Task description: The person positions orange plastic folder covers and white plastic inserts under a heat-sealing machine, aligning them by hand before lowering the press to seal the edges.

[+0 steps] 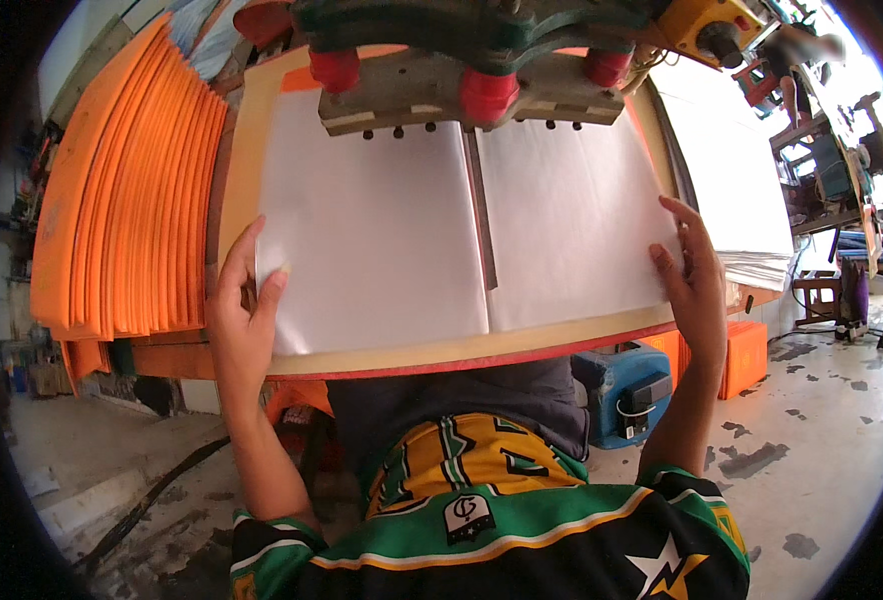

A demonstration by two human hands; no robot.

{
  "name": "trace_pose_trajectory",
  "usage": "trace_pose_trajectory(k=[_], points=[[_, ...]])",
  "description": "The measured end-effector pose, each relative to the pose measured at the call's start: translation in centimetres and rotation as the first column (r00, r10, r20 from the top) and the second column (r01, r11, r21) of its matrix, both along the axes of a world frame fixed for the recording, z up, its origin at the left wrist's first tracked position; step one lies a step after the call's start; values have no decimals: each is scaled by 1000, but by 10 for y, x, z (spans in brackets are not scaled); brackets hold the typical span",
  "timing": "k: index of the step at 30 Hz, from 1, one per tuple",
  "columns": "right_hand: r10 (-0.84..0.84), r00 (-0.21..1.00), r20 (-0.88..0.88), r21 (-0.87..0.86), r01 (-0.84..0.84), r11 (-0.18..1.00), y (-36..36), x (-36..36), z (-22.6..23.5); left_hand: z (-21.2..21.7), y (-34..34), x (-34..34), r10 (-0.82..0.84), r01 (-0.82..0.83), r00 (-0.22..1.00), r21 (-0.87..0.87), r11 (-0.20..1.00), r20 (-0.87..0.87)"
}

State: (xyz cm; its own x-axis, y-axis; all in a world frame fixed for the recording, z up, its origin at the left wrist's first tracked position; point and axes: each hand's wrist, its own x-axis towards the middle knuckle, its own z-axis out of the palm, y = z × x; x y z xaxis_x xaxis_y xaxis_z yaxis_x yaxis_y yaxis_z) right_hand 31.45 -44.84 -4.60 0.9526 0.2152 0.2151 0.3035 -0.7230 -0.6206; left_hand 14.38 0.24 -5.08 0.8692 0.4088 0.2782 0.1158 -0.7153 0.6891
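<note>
Your left hand (242, 310) and right hand (690, 275) lie open, flat on the paper sheets' (462, 230) outer edges, below the press (462, 70). Thin, floppy, slippery stuff; I'd grab edges.

Sheets' (382, 230) far edge under press (462, 70)

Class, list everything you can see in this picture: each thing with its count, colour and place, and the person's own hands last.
White sheets: two, side by side on the work board.
Work board: one, tan with a red edge, in front of the person.
Metal strip: one, grey, between the sheets.
Press head: one, green and grey with red knobs, above the sheets.
Orange panels: a fanned stack, left of the board.
Blue box: one, on the floor, right.
Orange crate: one, beside the blue box.
Left hand: on the left sheet's edge.
Right hand: on the right sheet's edge.
</note>
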Motion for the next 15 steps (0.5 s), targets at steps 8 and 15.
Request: trace_pose_trajectory(k=[8,15], points=[[-61,996,70,-92,67,994,21,15,-7,1,2,40,73,-67,990,55,996,-122],[-131,977,170,-70,145,987,29,19,-15,-13,9,42,101,-96,992,62,993,-82]])
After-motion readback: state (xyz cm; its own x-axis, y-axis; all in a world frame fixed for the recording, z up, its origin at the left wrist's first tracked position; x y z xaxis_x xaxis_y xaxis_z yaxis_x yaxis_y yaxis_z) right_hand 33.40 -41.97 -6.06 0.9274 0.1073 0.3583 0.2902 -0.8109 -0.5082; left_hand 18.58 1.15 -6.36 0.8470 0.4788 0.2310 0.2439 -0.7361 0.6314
